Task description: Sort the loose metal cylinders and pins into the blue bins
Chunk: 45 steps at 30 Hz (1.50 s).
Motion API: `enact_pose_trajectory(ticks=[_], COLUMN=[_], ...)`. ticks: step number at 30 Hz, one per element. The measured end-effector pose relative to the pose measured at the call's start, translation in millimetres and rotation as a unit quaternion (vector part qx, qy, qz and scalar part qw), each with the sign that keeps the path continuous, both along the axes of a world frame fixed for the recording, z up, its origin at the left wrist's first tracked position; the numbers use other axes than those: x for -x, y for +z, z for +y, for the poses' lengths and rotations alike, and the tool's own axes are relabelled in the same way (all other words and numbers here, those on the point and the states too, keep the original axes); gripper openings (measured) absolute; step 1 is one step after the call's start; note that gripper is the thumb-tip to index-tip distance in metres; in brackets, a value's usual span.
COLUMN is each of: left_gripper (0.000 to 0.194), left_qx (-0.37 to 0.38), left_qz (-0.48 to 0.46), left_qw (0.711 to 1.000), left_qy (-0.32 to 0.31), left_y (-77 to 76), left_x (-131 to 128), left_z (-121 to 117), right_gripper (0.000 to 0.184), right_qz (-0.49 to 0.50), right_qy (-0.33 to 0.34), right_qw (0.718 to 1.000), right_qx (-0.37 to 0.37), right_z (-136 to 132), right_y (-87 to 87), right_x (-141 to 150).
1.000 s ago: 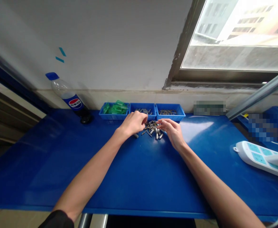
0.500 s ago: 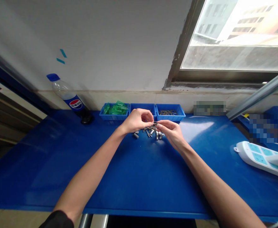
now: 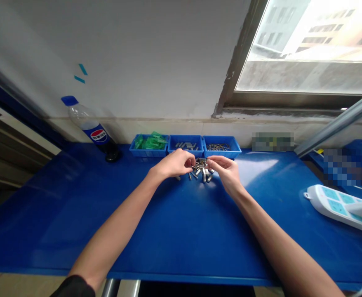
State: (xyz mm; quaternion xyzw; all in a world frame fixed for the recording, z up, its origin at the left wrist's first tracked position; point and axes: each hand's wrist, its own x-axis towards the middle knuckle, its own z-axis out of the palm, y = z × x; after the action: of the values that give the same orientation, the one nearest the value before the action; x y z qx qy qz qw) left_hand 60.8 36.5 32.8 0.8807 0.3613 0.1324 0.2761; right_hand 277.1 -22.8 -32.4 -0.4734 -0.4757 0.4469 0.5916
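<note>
A loose pile of small metal parts, some thin and pin-like, others thicker silvery cylinders, lies on the blue table. My left hand is at the pile's left edge, its fingers curled down and closed among the parts; what they pinch is too small to make out. On the pile's right side, my right hand has thumb and fingertips brought together. Anything between those tips is hidden or too small to name. The two hands are apart, with the pile between them.
Three blue bins line the wall: one with green plastic pieces, one with silvery cylinders, one with thin brassy pins. A cola bottle stands at left. A white power strip lies at right.
My hands were together above the pile and have parted. The left has moved left and down onto the parts, uncovering the middle bin; the right has shifted slightly right.
</note>
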Motion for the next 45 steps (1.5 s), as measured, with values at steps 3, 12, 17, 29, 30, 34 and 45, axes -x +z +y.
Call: enact_pose_trajectory(ticks=[3,12,17,29,30,34,45], left_gripper=[0.015,0.018,0.029,0.021,0.017,0.015,0.014], left_qx=[-0.017,-0.06,-0.073,0.011,0.028,0.092,0.108], left_qz=[0.061,0.122,0.121,-0.127,-0.159,-0.242,-0.231], left_qw=[0.998,0.989,0.987,0.989,0.984,0.963,0.965], left_qy=[0.005,0.058,0.08,0.072,0.07,0.068,0.059], left_y=[-8.7,-12.4,-12.8,-2.7,-1.0,8.4,7.3], left_x=[-0.9,-15.3,-17.9,-7.3,-6.9,-8.3,-8.9], left_z=[0.9,-10.5,-14.7,-0.4,-0.1,-3.7,-5.4], right_gripper=[0.047,0.047,0.041,0.035,0.036,0.038,0.03], right_qz=[0.046,0.055,0.059,0.023,0.014,-0.014,0.063], right_qy=[-0.045,-0.025,-0.012,0.002,0.004,0.04,0.053], right_qw=[0.998,0.998,0.998,1.0,1.0,0.999,0.996], right_qx=[-0.029,-0.019,-0.014,-0.018,-0.02,-0.026,0.016], right_z=[1.6,-1.0,-2.1,-1.7,-2.4,-5.9,-4.7], right_y=[-1.3,-1.7,0.5,-2.4,-1.1,5.2,2.3], right_x=[1.5,4.4,3.8,2.6,3.2,7.0,7.1])
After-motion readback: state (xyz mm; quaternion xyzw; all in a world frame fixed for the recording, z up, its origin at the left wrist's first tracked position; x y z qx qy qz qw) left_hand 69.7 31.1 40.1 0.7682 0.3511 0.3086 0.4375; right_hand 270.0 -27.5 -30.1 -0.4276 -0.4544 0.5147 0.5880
